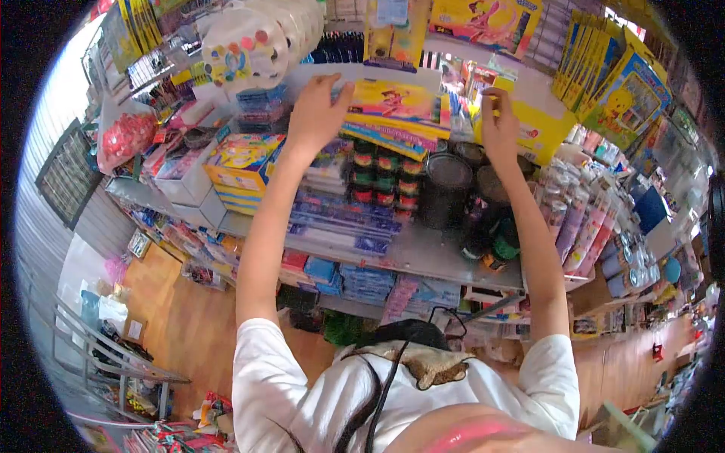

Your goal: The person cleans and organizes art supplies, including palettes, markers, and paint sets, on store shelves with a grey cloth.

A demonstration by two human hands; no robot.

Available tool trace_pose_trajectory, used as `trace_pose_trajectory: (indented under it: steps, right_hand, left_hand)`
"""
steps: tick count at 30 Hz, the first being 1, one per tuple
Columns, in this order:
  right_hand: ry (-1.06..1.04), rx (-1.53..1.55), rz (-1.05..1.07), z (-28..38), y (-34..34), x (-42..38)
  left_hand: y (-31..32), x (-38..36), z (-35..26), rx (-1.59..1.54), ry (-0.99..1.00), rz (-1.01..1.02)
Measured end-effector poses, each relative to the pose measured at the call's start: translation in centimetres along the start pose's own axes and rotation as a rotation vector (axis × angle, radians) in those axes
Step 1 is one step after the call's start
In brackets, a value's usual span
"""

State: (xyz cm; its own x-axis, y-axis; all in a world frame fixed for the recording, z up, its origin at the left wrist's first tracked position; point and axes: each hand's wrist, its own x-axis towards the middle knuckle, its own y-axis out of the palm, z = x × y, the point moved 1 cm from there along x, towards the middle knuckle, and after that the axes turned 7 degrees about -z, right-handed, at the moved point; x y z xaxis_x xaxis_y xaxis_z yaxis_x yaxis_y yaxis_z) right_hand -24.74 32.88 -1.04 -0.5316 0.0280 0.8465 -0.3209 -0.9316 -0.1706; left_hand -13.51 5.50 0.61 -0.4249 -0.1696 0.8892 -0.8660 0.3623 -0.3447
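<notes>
My left hand (323,107) is at the left end of a stack of flat, bright boxes, its fingers stretched towards the top box (396,102), which has a pink and yellow picture. Thumb and fingers are apart. On the right, my right hand (499,124) is raised with its fingers slightly bent and apart. It overlaps a plain yellow flat box (540,130) that sits tilted. Below the stack, small jars (385,177) with green and red contents stand in rows. Dark round containers (447,185) stand between my forearms.
Round white paint palettes (245,49) hang at upper left, and yellow picture packs (623,94) hang at upper right. Colourful boxes (243,166) are stacked left of my left forearm. Rolled packs (581,215) stand at right. A metal rack (106,343) is at lower left on the wooden floor.
</notes>
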Motion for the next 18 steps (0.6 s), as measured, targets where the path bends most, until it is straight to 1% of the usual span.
trace_pose_trajectory:
  steps: [1, 2, 3, 4, 6, 7, 9, 11, 12, 13, 14, 16, 18]
  right_hand:
    - [-0.018, -0.125, 0.052, 0.1, 0.7, -0.8]
    - [0.032, -0.172, 0.157, 0.5, 1.1, -1.4]
    - [0.080, -0.219, 0.261, 0.9, 1.5, -1.9]
    - [0.127, -0.265, 0.362, 1.4, 1.7, -2.2]
    - [0.393, -0.105, 0.544, 1.4, 2.2, -2.4]
    - [0.390, -0.090, 0.541, 0.8, 2.5, -2.4]
    - [0.453, -0.042, 0.577, 2.1, 2.3, -1.8]
    - [0.591, 0.035, 0.660, 4.2, 1.6, -2.3]
    - [0.533, 0.054, 0.603, 4.6, 1.3, -2.6]
    - [0.474, 0.072, 0.546, 4.9, 1.1, -3.0]
    - [0.414, 0.089, 0.489, 4.9, 1.1, -3.1]
    - [0.348, 0.071, 0.458, 4.8, 0.4, -3.6]
    - [0.423, 0.193, 0.374, 8.6, -1.7, -5.7]
  left_hand:
    - [0.8, -0.3, 1.4, 0.085, -0.033, 0.014]
    - [0.8, -0.4, 1.9, 0.169, -0.065, 0.026]
    - [0.8, -0.3, 2.4, -0.051, -0.172, 0.239]
    - [0.9, -0.6, 2.6, -0.064, -0.202, 0.268]
    - [1.1, -1.1, 2.1, -0.090, -0.252, 0.326]
    - [1.1, -1.4, 2.1, -0.117, -0.261, 0.319]
    - [1.0, -1.7, 1.8, -0.173, -0.269, 0.295]
    - [0.3, -2.2, 1.0, -0.196, -0.269, 0.269]
    - [0.0, -2.3, 0.5, -0.208, -0.268, 0.256]
    - [0.6, -2.9, 1.3, -0.197, -0.239, 0.178]
    - [0.2, -3.2, 0.7, -0.247, -0.258, 0.158]
    - [-0.8, -4.5, -0.8, -0.346, -0.295, 0.123]
    - [-1.5, -5.7, -1.9, -0.341, -0.134, -0.005]
